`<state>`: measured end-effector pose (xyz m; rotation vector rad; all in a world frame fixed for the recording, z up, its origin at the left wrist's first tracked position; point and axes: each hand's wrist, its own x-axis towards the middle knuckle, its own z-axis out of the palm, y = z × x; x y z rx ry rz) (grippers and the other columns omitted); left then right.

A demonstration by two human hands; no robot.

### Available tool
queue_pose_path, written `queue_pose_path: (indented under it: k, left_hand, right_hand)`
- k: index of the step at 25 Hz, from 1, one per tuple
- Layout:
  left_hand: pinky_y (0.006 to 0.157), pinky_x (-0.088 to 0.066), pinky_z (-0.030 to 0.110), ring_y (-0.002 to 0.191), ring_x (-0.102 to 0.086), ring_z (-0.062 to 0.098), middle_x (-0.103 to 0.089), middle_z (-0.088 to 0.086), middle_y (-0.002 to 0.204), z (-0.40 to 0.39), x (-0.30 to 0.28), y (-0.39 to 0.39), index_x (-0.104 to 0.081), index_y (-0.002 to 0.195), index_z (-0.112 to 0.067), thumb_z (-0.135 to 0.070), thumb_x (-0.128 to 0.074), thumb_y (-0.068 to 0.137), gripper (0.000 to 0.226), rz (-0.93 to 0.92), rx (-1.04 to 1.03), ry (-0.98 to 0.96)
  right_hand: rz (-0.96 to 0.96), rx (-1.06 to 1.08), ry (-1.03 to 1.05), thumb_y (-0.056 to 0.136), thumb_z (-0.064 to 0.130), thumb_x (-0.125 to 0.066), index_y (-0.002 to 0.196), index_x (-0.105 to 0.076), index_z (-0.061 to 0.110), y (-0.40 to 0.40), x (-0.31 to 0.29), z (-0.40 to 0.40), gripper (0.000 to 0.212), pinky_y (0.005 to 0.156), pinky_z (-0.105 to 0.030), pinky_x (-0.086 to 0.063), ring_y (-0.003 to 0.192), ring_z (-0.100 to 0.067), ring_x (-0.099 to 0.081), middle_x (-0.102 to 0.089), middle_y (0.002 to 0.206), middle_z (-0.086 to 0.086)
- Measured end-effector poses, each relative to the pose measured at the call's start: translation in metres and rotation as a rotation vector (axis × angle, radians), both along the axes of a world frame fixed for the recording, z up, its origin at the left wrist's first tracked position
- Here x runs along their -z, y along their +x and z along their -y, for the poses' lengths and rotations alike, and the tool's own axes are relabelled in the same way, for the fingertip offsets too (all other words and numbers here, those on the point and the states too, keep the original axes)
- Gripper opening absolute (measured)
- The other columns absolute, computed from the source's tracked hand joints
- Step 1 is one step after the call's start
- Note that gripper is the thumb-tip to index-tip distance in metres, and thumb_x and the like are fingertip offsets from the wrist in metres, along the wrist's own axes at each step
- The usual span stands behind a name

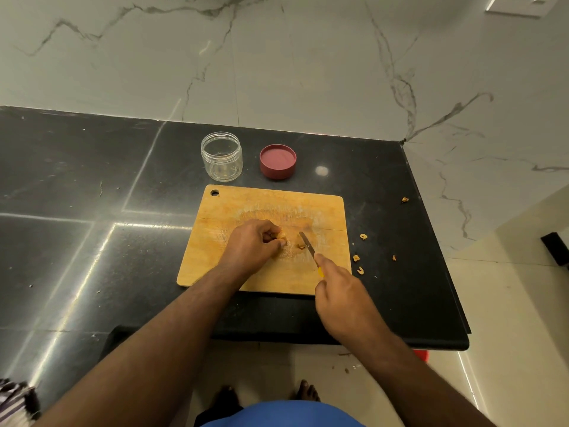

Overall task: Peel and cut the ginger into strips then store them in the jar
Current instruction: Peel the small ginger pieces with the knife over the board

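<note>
Item: ginger (282, 235), one small piece on the wooden cutting board (264, 208), mostly hidden under the left hand (251, 245), whose curled fingers pinch it. A cut sliver (301, 247) lies just beside the blade. Knife (308, 245): right hand (338, 291) closed round its yellow handle, tip over the board. Jar (221, 156): open, apparently empty; lid (278, 161) beside it. Peel scraps (357, 258) on the counter (92, 180). Handling: likely firm, fibrous, light, damp where cut (prone to slip); hold by the end farthest from the blade, flat side down.
</note>
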<state>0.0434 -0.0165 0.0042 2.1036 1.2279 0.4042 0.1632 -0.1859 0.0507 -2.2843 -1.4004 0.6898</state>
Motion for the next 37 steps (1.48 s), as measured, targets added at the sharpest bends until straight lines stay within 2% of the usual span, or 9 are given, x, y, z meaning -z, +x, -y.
queue_pose_path:
  k: [2, 5, 8, 11, 13, 17, 27, 30, 37]
  left_hand:
    - [0.078, -0.052, 0.021, 0.092, -0.062, 0.006, -0.067, -0.006, 0.107, 0.000, 0.000, 0.000, -0.070, 0.121, -0.020, -0.030, -0.076, 0.089, 0.034, 0.003, 0.000, -0.008]
    - [0.072, -0.047, 0.015, 0.089, -0.062, 0.003, -0.066, -0.011, 0.103, 0.001, 0.001, -0.001, -0.068, 0.121, -0.022, -0.030, -0.077, 0.087, 0.035, 0.043, -0.024, -0.054]
    - [0.069, -0.046, 0.015, 0.087, -0.061, 0.001, -0.067, -0.011, 0.098, 0.001, 0.002, -0.002, -0.069, 0.111, -0.024, -0.030, -0.078, 0.086, 0.027, 0.065, -0.037, -0.061]
    - [0.074, -0.052, 0.022, 0.088, -0.062, 0.004, -0.068, -0.008, 0.099, 0.002, 0.003, -0.003, -0.072, 0.106, -0.023, -0.030, -0.079, 0.085, 0.023, 0.080, -0.046, -0.043]
    - [0.074, -0.053, 0.024, 0.087, -0.062, 0.005, -0.068, -0.007, 0.097, 0.002, 0.004, -0.003, -0.073, 0.104, -0.022, -0.030, -0.079, 0.085, 0.022, 0.088, -0.051, -0.030]
    - [0.066, -0.045, 0.017, 0.084, -0.061, 0.006, -0.067, -0.007, 0.095, 0.002, 0.004, -0.001, -0.074, 0.104, -0.021, -0.028, -0.078, 0.086, 0.020, 0.077, -0.049, -0.012]
    - [0.071, -0.053, 0.029, 0.082, -0.060, 0.008, -0.068, -0.006, 0.097, -0.001, 0.011, 0.000, -0.073, 0.096, -0.023, -0.029, -0.077, 0.086, 0.013, 0.053, -0.026, 0.020]
    - [0.076, -0.056, 0.036, 0.084, -0.061, 0.010, -0.069, -0.005, 0.098, -0.002, 0.009, 0.001, -0.073, 0.096, -0.022, -0.028, -0.077, 0.086, 0.012, 0.040, -0.014, 0.035]
    - [0.074, -0.056, 0.032, 0.085, -0.062, 0.009, -0.069, -0.006, 0.096, -0.003, 0.008, 0.001, -0.076, 0.100, -0.022, -0.029, -0.076, 0.087, 0.015, 0.030, -0.022, 0.006]
  right_hand:
    - [-0.083, 0.019, 0.039, 0.102, 0.020, -0.039, 0.151, -0.035, 0.028, 0.008, -0.005, 0.000, 0.050, 0.071, -0.021, -0.042, 0.093, -0.007, -0.050, -0.060, 0.129, -0.003]
    - [-0.093, 0.030, 0.109, 0.102, 0.019, -0.041, 0.150, -0.035, 0.030, 0.013, -0.006, -0.002, 0.050, 0.068, -0.016, -0.037, 0.088, -0.003, -0.046, -0.061, 0.127, -0.002]
    - [-0.067, -0.025, 0.128, 0.102, 0.020, -0.039, 0.152, -0.032, 0.028, 0.007, -0.006, -0.006, 0.051, 0.083, -0.023, -0.047, 0.102, -0.006, -0.054, -0.052, 0.140, 0.001]
    - [-0.027, -0.078, 0.094, 0.103, 0.021, -0.037, 0.154, -0.027, 0.027, 0.000, -0.005, -0.011, 0.053, 0.099, -0.031, -0.046, 0.118, -0.011, -0.051, -0.048, 0.142, 0.001]
    - [0.024, -0.113, 0.063, 0.103, 0.022, -0.035, 0.155, -0.023, 0.028, -0.006, -0.003, -0.016, 0.054, 0.095, -0.031, -0.046, 0.113, -0.014, -0.052, -0.050, 0.134, 0.000]
    - [0.059, -0.143, 0.018, 0.103, 0.023, -0.033, 0.155, -0.020, 0.030, -0.013, 0.004, -0.024, 0.054, 0.088, -0.037, -0.049, 0.104, -0.018, -0.054, -0.051, 0.125, -0.001]
    - [0.160, -0.218, -0.106, 0.100, 0.011, -0.032, 0.158, -0.010, 0.021, -0.023, -0.002, -0.032, 0.063, 0.082, -0.037, -0.046, 0.106, -0.029, -0.056, -0.045, 0.133, -0.010]
    - [0.161, -0.220, -0.149, 0.099, 0.009, -0.032, 0.158, -0.008, 0.020, -0.024, -0.007, -0.040, 0.065, 0.086, -0.036, -0.045, 0.113, -0.031, -0.054, -0.042, 0.139, -0.011]
    - [0.167, -0.216, -0.132, 0.099, 0.010, -0.033, 0.158, -0.011, 0.020, -0.023, -0.005, -0.035, 0.063, 0.082, -0.035, -0.045, 0.108, -0.030, -0.056, -0.046, 0.134, -0.010]
